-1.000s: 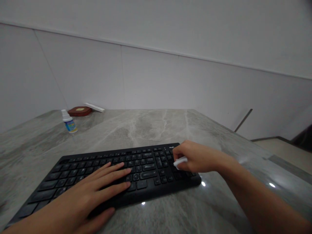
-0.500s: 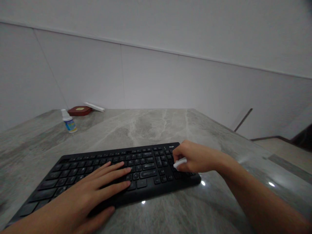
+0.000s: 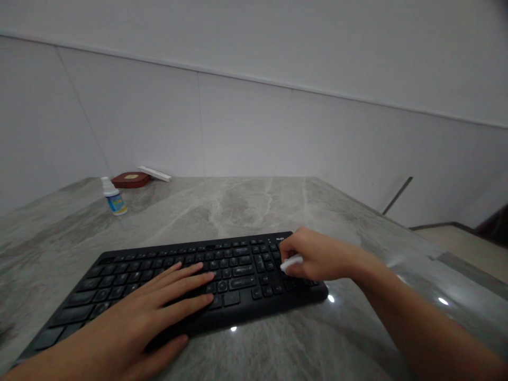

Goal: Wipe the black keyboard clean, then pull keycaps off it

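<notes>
Head view: from where I stand, black keyboard (image 3: 240, 270) lies on marbled tabletop (image 3: 242, 209); left hand (image 3: 146, 309) splayed wide across it; right hand (image 3: 311, 254) pinches a white wad (image 3: 292, 261) at keyboard's right end; white-capped bottle (image 3: 115, 201) stands beyond, leftward.

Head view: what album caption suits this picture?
Left hand spread on a black keyboard, right hand at its right end gripping a white item, a bottle farther back on the marbled tabletop.
</notes>
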A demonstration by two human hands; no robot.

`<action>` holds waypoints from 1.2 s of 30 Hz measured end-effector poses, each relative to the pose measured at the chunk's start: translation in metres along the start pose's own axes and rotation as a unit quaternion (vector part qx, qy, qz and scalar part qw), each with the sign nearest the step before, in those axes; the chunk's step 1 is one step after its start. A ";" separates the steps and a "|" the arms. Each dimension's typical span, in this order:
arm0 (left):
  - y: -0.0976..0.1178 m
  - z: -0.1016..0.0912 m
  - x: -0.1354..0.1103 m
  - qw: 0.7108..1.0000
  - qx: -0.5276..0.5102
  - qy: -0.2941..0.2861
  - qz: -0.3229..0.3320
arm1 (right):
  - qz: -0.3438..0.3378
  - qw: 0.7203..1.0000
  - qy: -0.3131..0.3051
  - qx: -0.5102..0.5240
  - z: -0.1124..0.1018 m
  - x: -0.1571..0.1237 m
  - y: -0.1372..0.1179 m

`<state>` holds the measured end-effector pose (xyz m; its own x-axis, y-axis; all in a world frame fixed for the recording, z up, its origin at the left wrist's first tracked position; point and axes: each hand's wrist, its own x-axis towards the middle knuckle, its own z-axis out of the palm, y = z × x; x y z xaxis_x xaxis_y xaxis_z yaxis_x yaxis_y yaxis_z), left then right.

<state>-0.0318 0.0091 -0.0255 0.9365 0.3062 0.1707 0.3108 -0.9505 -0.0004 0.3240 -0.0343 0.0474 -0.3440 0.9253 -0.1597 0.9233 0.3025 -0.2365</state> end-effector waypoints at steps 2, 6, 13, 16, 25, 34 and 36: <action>0.000 0.000 0.001 1.000 -0.007 0.003 0.000 | -0.015 1.000 0.006 0.005 0.000 0.000 0.001; 0.000 -0.002 0.001 1.000 0.006 -0.004 0.002 | -0.017 0.999 -0.010 0.049 -0.002 0.000 0.008; 0.000 0.000 0.000 1.000 -0.005 0.015 0.001 | -0.055 0.997 0.008 0.049 0.006 0.006 -0.003; -0.001 0.002 0.000 1.000 0.001 0.011 0.004 | -0.044 0.998 0.000 0.046 0.008 0.006 -0.006; -0.003 0.003 0.000 1.000 0.026 -0.002 0.013 | -0.001 0.999 0.006 0.042 0.002 0.004 -0.001; -0.002 0.003 -0.001 1.000 -0.004 0.019 0.004 | -0.022 0.999 0.000 0.043 0.003 0.001 -0.007; -0.002 0.003 -0.001 1.000 0.003 0.014 0.005 | -0.037 0.999 0.000 0.038 0.004 0.002 -0.008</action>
<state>-0.0333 0.0108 -0.0282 0.9346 0.2952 0.1984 0.3026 -0.9531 -0.0072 0.3151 -0.0356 0.0452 -0.4108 0.9012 -0.1385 0.8797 0.3518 -0.3201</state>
